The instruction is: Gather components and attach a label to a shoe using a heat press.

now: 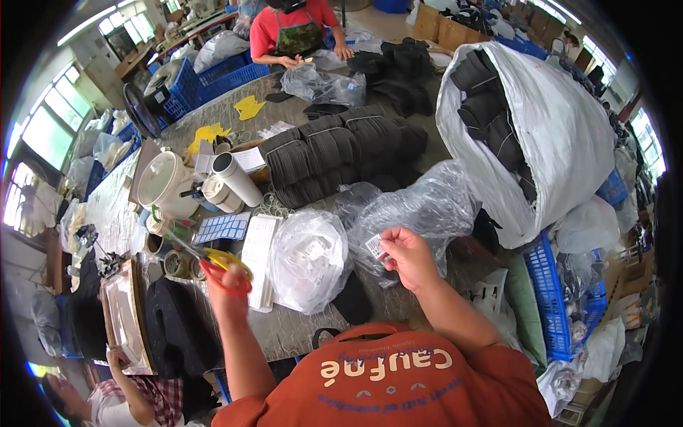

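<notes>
My left hand (228, 299) is closed on a pair of scissors (226, 279) with orange handles, the blades pointing up and left. A yellow curved thing (231, 262) shows just behind the handles. In my right hand (408, 260) a small white printed label (374, 246) is pinched between thumb and fingers. That hand is over a crumpled clear plastic bag (420, 206). Between my hands lies a round clear bag (309, 261) with pale contents. A dark flat piece (353, 300) rests close to my body.
Stacked black pieces (341, 149) fill the table's middle. On the right stands a large white sack (555, 142) of black pieces. A white bucket (167, 183), a white tumbler (238, 179) and tape rolls (176, 263) stand left. Another person (299, 35) works across the table.
</notes>
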`<action>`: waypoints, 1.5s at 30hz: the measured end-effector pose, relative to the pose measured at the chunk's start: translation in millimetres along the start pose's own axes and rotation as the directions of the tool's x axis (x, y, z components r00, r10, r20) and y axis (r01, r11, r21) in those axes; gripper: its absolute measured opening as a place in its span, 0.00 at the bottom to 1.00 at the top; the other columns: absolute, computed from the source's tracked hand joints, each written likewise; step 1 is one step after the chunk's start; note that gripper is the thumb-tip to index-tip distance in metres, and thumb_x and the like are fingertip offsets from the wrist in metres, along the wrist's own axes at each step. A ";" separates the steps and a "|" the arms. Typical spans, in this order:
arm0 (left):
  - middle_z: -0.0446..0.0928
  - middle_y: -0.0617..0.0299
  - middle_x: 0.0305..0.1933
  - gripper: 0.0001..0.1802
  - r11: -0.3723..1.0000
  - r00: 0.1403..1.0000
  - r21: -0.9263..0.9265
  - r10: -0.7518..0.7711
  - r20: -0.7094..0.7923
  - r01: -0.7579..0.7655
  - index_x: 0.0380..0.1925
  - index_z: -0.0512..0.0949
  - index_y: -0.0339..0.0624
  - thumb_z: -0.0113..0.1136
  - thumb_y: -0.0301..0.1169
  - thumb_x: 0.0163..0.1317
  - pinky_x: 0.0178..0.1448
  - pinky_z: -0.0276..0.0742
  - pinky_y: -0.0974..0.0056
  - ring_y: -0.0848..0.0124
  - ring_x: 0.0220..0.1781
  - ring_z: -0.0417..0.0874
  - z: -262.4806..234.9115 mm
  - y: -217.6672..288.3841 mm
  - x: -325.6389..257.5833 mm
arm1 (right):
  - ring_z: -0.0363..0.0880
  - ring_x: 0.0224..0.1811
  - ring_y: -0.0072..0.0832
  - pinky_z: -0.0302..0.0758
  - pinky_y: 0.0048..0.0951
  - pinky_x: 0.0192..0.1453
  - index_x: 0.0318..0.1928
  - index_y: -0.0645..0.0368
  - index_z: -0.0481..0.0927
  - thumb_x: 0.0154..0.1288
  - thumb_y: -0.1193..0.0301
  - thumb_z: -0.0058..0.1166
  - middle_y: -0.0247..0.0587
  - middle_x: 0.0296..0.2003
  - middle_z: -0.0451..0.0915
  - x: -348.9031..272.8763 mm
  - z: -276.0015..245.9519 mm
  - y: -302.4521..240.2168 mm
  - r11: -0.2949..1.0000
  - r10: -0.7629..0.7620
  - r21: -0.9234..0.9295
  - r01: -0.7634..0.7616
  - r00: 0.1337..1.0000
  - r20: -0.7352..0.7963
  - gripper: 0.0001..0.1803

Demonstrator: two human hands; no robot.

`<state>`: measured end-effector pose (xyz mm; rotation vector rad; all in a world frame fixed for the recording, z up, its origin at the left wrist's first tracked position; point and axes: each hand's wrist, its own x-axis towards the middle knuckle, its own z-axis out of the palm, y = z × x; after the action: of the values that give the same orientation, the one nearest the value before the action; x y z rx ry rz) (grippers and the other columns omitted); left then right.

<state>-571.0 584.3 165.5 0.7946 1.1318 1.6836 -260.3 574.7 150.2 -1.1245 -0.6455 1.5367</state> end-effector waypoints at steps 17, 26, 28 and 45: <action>0.75 0.56 0.32 0.13 0.920 0.815 0.165 -0.391 0.428 0.354 0.31 0.65 0.42 0.59 0.19 0.51 0.39 0.75 0.65 0.66 0.33 0.80 162.6 -69.5 -133.4 | 0.70 0.25 0.12 0.67 0.16 0.28 0.35 0.61 0.76 0.61 0.74 0.55 0.30 0.26 0.76 -40.5 -77.6 -23.7 0.935 -0.183 -0.255 0.248 0.950 0.254 0.04; 0.74 0.58 0.28 0.12 0.919 0.840 0.101 -0.390 0.378 0.381 0.29 0.65 0.41 0.59 0.20 0.52 0.38 0.74 0.65 0.69 0.30 0.78 171.7 -77.0 -139.3 | 0.70 0.24 0.13 0.67 0.15 0.27 0.36 0.61 0.76 0.64 0.68 0.53 0.28 0.24 0.75 -50.3 -89.7 -33.8 0.992 -0.035 -0.110 0.064 0.968 0.250 0.08; 0.74 0.58 0.28 0.11 0.920 0.838 0.116 -0.390 0.381 0.375 0.29 0.65 0.41 0.59 0.20 0.52 0.38 0.74 0.66 0.69 0.30 0.78 172.9 -74.2 -139.2 | 0.70 0.24 0.13 0.67 0.15 0.27 0.36 0.61 0.76 0.63 0.70 0.54 0.28 0.24 0.75 -50.9 -86.4 -34.0 0.993 -0.020 -0.106 0.049 0.965 0.260 0.07; 0.77 0.60 0.32 0.14 0.897 0.759 0.353 -0.421 0.497 0.267 0.37 0.69 0.35 0.63 0.25 0.54 0.37 0.75 0.68 0.72 0.32 0.79 135.8 -65.6 -135.4 | 0.69 0.21 0.11 0.66 0.14 0.24 0.33 0.61 0.76 0.61 0.75 0.54 0.28 0.23 0.75 -38.1 -72.0 -33.2 0.994 -0.089 -0.041 0.097 0.982 0.164 0.03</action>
<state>-381.8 512.8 152.1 1.0838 1.0031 0.8969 -181.7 536.6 161.5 -0.9982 -0.8382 1.5498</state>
